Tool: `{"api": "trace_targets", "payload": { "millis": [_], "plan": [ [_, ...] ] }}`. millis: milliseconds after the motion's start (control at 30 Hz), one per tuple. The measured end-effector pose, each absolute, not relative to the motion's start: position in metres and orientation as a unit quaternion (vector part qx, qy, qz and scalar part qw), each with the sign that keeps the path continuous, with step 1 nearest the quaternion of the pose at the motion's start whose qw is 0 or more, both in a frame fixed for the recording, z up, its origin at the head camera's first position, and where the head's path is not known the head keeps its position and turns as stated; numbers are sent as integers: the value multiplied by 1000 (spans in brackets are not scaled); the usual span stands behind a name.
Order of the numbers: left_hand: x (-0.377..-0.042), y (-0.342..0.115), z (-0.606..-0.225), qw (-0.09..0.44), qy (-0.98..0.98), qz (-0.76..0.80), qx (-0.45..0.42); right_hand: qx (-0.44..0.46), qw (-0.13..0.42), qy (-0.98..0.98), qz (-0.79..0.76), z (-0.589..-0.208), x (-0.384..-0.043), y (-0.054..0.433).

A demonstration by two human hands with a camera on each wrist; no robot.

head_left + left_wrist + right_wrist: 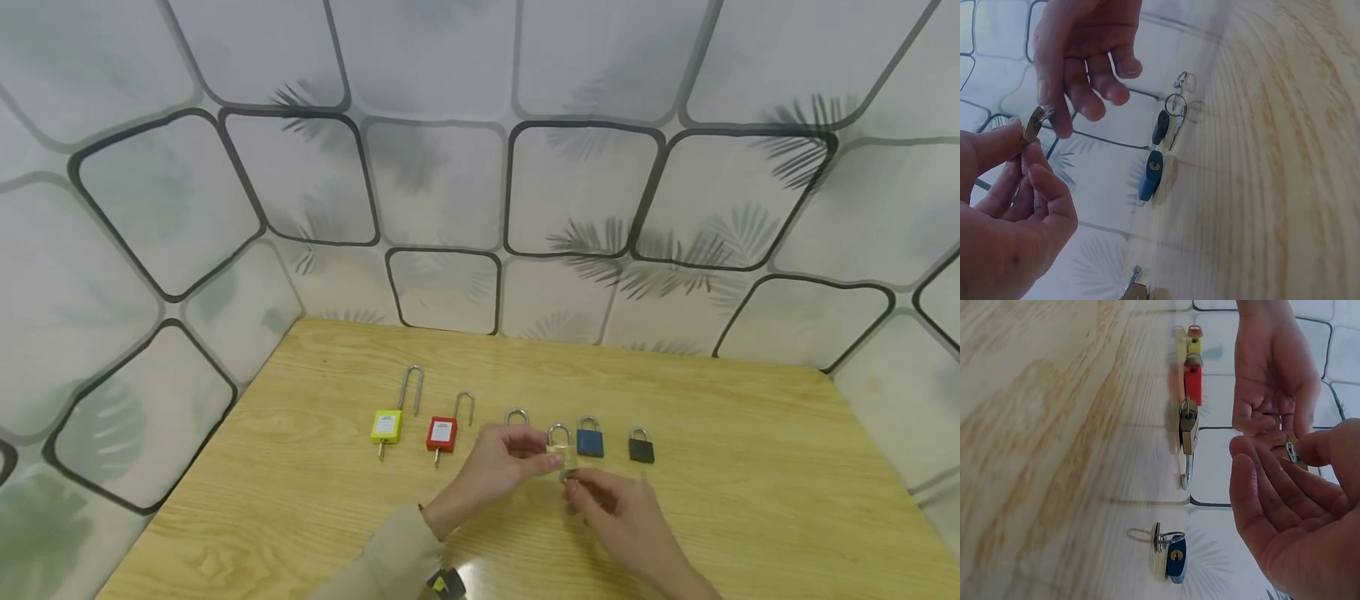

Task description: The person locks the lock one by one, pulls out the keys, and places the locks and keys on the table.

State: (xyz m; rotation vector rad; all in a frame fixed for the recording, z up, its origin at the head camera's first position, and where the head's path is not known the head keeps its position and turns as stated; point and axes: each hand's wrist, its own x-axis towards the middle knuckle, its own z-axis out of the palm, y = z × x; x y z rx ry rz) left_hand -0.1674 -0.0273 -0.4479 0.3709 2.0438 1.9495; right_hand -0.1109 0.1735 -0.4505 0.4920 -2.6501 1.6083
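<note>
My left hand (495, 462) holds a brass padlock (561, 455) upright above the table, its silver shackle on top, pinched between thumb and fingers. From the right, my right hand (626, 517) pinches a small silver key (1291, 452) at the underside of that lock. In the left wrist view the key meets the keyhole face of the padlock (1032, 125); how deep it sits cannot be made out. Partly hidden behind my left hand, a second brass padlock (1189, 428) lies on the table. A blue padlock (590, 443) lies just beyond the held one.
Left of the hands lie a yellow lock (386, 426) and a red lock (442, 434), both with long shackles and keys inserted. A black padlock (641, 451) is on the right. Keys on a ring (1175, 105) lie near it. A black object with yellow marking (447, 583) shows beside the left sleeve.
</note>
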Motion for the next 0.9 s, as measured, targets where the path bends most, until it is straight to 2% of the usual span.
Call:
{"api": "trace_targets", "payload": {
  "millis": [233,633,900],
  "plan": [
    [-167,-26,-447,148,711,675,128,145,49,-833,532,-452,-111,165],
    [-168,-27,-449,152,707,679,130,91,-65,-822,559,-444,-113,165],
    [-168,-26,-451,146,704,683,126,84,-78,-822,557,-443,-114,164]
  ]
}}
